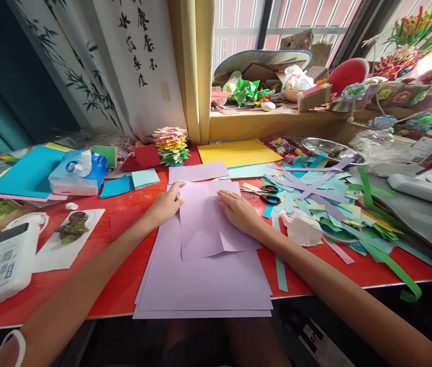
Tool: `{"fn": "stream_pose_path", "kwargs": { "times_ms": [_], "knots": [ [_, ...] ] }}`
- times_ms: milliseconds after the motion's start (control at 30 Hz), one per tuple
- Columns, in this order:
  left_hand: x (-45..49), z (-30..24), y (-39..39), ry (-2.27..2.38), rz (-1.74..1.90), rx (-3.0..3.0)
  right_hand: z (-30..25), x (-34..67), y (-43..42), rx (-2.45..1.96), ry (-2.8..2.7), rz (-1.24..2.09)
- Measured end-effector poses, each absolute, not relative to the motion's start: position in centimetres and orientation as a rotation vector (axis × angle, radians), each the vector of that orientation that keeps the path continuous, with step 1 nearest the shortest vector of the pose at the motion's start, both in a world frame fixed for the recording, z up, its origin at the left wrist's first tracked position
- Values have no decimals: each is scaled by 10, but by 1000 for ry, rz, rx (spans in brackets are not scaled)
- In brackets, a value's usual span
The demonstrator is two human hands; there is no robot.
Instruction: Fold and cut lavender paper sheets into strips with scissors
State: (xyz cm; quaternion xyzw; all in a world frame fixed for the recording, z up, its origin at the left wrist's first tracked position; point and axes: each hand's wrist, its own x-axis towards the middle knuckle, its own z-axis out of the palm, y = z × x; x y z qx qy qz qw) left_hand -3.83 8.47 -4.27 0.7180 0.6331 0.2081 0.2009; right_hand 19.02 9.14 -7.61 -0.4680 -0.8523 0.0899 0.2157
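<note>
We saw the creased lavender sheet [200, 224] lying on a larger stack of lavender sheets [204, 288], which probably gave it a smooth backing above the red counter [124, 288]; the right grip [239, 211] lay spread on its right side, fingers extended and nothing clasped, presumably to weigh down paper that creases had made springy near the lower edge; the left grip [167, 204] had fingertips at the sheet's upper left edge, likely steadying that side, though we could not tell whether thumb and finger pinched it or merely touched it; to the right, the scissors [261, 192] rested beside the heap of paper strips [307, 186], within easy reach, we judged, and off the working paper; the tissue pack [78, 176] and blue squares [118, 187] sat on the left, which gave both forearms room
</note>
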Motion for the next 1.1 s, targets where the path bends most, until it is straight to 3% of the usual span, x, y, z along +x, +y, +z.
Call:
{"fn": "stream_pose_path", "kwargs": {
  "times_ms": [433,1100],
  "knots": [
    [-33,-44,82,1697,245,1974,-82,185,88,-1377,-2569,50],
    [-40,-38,80,1736,428,1963,-75,184,76,-1271,-2467,33]
  ]
}}
